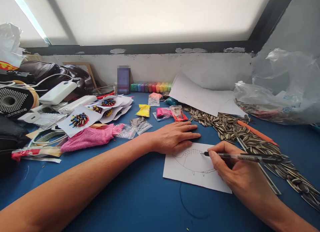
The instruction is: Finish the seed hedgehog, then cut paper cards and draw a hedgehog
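Note:
A sheet of white paper (177,170) lies on the blue table, bearing a line drawing of a rounded animal with two small legs and short scale-like marks along its back. My left hand (172,137) rests flat at the sheet's upper left edge, fingers stretched to the right. Pinched in my right hand (240,175) is a black pen (237,156), its tip at the marks on the drawing's back. My right hand covers the sheet's right part. Sunflower seeds (230,128) are heaped beyond and beside that hand, with an orange stick-like tool (257,133) on them.
Small clay packets, one yellow (143,110), lie beyond my left hand. A pink cloth (87,138), decorated cards (79,121) and a white power adapter (58,92) crowd the left. Blank sheets (200,95) and a plastic bag (282,98) stand at the back right.

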A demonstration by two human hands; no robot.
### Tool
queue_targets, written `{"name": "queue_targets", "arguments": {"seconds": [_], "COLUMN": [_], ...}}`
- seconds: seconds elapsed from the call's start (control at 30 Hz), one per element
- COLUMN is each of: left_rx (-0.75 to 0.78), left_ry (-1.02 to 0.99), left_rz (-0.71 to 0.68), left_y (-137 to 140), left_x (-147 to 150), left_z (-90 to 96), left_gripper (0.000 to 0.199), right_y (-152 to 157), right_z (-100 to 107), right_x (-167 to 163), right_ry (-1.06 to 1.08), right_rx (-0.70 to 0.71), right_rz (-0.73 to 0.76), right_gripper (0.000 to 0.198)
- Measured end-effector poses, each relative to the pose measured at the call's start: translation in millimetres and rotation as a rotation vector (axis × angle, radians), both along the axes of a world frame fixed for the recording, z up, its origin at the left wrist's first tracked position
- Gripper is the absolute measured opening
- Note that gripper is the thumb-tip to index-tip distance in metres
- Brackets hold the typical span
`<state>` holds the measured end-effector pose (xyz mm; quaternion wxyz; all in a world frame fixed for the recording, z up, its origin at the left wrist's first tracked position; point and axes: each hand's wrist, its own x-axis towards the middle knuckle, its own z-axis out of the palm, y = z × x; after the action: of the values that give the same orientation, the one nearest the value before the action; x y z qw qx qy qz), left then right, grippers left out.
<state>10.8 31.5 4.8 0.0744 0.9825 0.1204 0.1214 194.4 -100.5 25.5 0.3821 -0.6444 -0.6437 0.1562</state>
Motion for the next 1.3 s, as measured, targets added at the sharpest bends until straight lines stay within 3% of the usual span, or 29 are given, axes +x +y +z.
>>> {"name": "queue_targets", "arguments": {"seconds": [1.3], "left_rx": [0.024], "left_ry": [0.045], "left_rz": [0.012], "left_y": [-1.4], "left_x": [-0.6], "left_z": [2.5], "left_gripper": [0.044], "right_y": [0.8], "right_z": [0.9], "right_x": [-0.9], "right_ry": [-0.021], "right_rx": [0.036], "right_rz": [-0.022], "right_gripper": [0.021]}}
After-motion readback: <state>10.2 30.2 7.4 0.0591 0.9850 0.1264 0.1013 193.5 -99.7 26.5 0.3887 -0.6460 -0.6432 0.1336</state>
